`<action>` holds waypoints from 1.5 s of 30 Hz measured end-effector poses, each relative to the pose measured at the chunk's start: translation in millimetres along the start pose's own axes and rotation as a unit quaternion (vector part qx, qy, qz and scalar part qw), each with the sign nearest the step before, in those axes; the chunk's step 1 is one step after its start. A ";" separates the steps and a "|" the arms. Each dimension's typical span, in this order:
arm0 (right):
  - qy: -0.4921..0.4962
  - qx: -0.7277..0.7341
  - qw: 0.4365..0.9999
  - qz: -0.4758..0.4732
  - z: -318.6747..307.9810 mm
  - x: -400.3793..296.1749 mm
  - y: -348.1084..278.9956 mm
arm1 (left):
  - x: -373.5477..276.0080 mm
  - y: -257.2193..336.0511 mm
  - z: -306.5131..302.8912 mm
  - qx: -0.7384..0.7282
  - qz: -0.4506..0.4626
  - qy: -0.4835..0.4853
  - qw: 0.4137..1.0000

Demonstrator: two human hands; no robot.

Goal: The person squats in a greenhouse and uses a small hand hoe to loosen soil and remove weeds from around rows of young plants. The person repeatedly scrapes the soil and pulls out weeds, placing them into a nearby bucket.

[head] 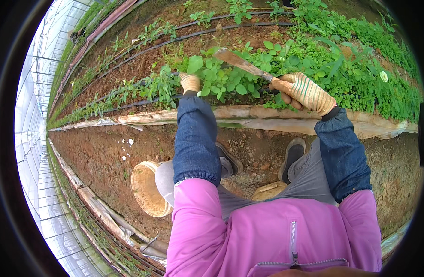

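Note:
My right hand [302, 90], in a striped knit work glove, is closed around the handle of a trowel-like hand tool. Its flat, rusty, soil-stained metal blade [238, 62] points up and left above the leafy plants [229, 79]. My left hand [190, 82], gloved too, reaches into the greenery at the bed's near side, left of the blade. Its fingertips are partly hidden among leaves, so whether they grip anything cannot be told. Low green weeds [354, 72] grow thickly to the right of my right hand.
Black drip hoses [198, 33] run along the soil bed. Light sheeting [260, 122] edges the bed. A dirty, empty-looking bucket [148, 190] stands by my left knee on the dirt path [97, 152]. A yellowish object [269, 190] lies between my legs.

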State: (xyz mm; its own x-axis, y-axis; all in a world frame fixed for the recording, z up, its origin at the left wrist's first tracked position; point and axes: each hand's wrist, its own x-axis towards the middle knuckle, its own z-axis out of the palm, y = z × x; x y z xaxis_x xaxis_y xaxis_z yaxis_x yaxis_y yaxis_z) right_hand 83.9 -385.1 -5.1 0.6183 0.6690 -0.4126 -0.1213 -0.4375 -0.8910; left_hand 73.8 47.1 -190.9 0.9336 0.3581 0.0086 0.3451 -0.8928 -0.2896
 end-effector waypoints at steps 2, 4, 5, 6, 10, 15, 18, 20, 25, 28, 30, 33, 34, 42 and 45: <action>0.000 0.013 1.000 -0.018 -2.2 0.6 2.3 | 5.4 -10.4 -29.6 0.068 0.015 -0.106 0.992; 0.001 0.028 0.999 -0.026 -3.3 1.4 4.2 | 5.3 -11.7 -59.6 -0.236 -0.095 -0.123 0.959; 0.005 0.027 0.999 -0.026 -3.0 1.7 4.8 | -3.0 -10.4 -70.9 -0.499 -0.158 -0.029 0.852; 0.002 0.025 0.999 -0.026 -2.7 1.9 5.0 | -4.2 -10.8 -84.6 -0.687 -0.255 -0.015 0.681; 0.003 0.003 1.000 -0.010 0.8 1.3 3.7 | -2.5 -19.4 -117.6 -0.803 -0.322 0.055 0.498; 0.000 0.013 1.000 -0.013 1.7 2.3 2.1 | 4.5 -36.6 -111.7 -0.794 -0.322 0.054 0.513; 0.002 0.007 1.000 -0.026 1.3 5.0 4.8 | 1.0 -41.7 -107.7 -0.838 -0.316 0.061 0.441; -0.001 -0.002 1.000 -0.013 0.1 6.8 7.5 | -5.7 -40.8 -110.2 -0.844 -0.344 0.066 0.406; -0.004 -0.015 0.999 -0.034 1.5 10.9 12.0 | -25.4 -36.7 -129.7 -0.841 -0.315 0.081 0.432; -0.002 0.002 0.999 -0.054 1.6 10.6 12.7 | -30.6 -41.5 -143.7 -0.874 -0.311 0.084 0.362; 0.003 0.002 0.999 -0.046 2.2 10.3 12.2 | -31.9 -46.6 -151.2 -0.855 -0.325 0.076 0.398; 0.001 -0.033 0.999 -0.029 2.5 11.5 8.6 | -30.5 -53.9 -158.0 -0.848 -0.311 0.077 0.422; -0.013 -0.006 0.999 -0.048 3.2 10.9 7.7 | -31.3 -56.3 -157.8 -0.848 -0.305 0.080 0.425; -0.024 -0.003 0.998 -0.061 15.2 19.5 -2.3 | -28.7 -86.8 -146.2 -0.888 -0.197 0.052 0.413; -0.023 -0.012 0.998 -0.050 18.8 24.0 -4.2 | -21.0 -86.5 -146.5 -0.834 -0.315 0.016 0.452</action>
State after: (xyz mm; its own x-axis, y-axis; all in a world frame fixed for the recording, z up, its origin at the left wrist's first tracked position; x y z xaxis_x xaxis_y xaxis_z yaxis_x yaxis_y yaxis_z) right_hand 84.6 -355.9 -14.8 0.5898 0.7371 -0.3299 -0.0416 -0.3802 -0.9240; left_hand 38.4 76.8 -25.9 0.5917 0.7041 -0.3925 0.1114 0.4108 0.9049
